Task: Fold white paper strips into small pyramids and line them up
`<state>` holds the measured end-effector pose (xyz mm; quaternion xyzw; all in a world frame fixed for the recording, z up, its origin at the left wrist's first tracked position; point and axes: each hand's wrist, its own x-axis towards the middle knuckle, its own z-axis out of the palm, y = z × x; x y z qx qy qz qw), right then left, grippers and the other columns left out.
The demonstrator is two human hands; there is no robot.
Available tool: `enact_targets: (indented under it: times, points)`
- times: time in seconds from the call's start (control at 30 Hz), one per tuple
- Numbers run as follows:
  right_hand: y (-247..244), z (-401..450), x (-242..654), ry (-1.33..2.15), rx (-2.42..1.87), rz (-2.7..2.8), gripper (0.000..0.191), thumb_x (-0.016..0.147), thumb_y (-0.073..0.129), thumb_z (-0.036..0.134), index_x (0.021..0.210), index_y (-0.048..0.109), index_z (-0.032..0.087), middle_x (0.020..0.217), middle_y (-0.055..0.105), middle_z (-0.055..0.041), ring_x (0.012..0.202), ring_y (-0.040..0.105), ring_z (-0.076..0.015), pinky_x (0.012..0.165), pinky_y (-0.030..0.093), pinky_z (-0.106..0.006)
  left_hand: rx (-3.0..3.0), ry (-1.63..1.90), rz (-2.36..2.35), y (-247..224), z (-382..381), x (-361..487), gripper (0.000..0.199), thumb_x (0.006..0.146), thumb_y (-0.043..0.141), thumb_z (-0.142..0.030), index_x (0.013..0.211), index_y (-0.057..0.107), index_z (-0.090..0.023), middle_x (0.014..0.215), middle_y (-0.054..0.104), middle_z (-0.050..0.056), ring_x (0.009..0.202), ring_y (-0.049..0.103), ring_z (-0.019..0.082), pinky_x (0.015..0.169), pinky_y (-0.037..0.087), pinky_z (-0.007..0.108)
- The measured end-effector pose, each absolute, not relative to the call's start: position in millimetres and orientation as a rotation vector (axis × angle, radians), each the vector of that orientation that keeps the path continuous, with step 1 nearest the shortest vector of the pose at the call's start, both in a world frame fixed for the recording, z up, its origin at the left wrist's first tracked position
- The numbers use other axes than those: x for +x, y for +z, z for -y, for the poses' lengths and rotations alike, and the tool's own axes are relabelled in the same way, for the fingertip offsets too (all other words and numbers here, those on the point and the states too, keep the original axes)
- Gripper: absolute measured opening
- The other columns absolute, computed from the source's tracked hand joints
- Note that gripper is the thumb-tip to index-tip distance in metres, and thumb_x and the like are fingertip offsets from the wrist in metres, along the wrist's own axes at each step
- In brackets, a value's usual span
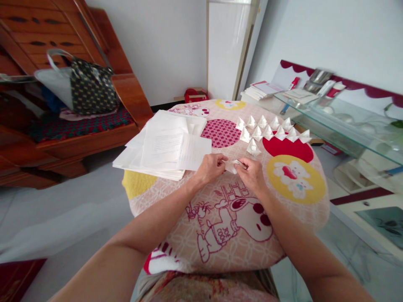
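Note:
Between my two hands is a small folded piece of white paper [231, 166], held just above the patterned cloth. My left hand [211, 167] pinches its left end with closed fingers. At the other end, my right hand [251, 172] grips it between thumb and fingers. Just beyond my hands stands a single folded paper boat [253, 148]. Behind it, several more paper boats [268, 133] are lined up in two rows. A loose stack of white paper sheets [163, 142], some with printed text, lies to the left of my hands.
A pink cloth with cartoon figures [217, 256] covers the round table. On the right is a glass shelf [349, 126] with metal cups and papers [262, 89]. A wooden bench [91, 140] stands at left, carrying a dotted bag [91, 86].

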<state>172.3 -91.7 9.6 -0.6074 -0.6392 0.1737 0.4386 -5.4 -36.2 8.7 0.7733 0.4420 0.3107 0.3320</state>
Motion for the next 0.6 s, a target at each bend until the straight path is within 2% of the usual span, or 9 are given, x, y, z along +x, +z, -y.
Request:
enact_targets:
  times: [0.2,0.4,0.5,0.6]
  points:
    - [8.2,91.4,170.4,0.459,-1.511,1.589,0.020,0.078,0.058,0.034,0.067,0.062,0.019,0.057,0.053,0.0016,0.057,0.048,-0.0137,0.056,0.034,-0.028,2.102,0.774,-1.187,11.0,38.4,-5.2,0.035,0.082,0.053,-0.004,0.106,0.077,-0.012,0.061,0.070,0.000,0.061,0.069,0.014,0.064,0.051,0.020]
    - [8.5,91.4,172.1,0.537,-1.497,1.567,0.017,0.079,0.057,0.033,0.069,0.062,0.020,0.057,0.053,0.0021,0.057,0.048,-0.0143,0.056,0.035,-0.028,2.139,0.798,-1.182,16.9,42.0,-4.8,0.035,0.078,0.056,-0.004,0.105,0.077,-0.012,0.061,0.069,-0.001,0.057,0.062,0.013,0.063,0.047,0.022]
    - [9.1,91.7,172.4,0.545,-1.488,1.588,0.015,0.079,0.057,0.031,0.071,0.063,0.020,0.059,0.055,0.0021,0.058,0.048,-0.0145,0.057,0.035,-0.027,2.155,0.819,-1.118,16.7,42.7,-3.4,0.024,0.085,0.058,-0.014,0.097,0.078,-0.014,0.066,0.071,0.001,0.060,0.061,0.013,0.062,0.045,0.023]
    - [9.3,91.6,171.6,0.520,-1.475,1.616,0.015,0.078,0.058,0.031,0.068,0.061,0.020,0.058,0.050,0.0031,0.059,0.045,-0.0136,0.057,0.034,-0.027,2.220,0.828,-1.087,14.4,43.0,-1.1,0.021,0.089,0.055,-0.017,0.081,0.074,-0.015,0.064,0.068,0.002,0.059,0.057,0.013,0.062,0.043,0.024]
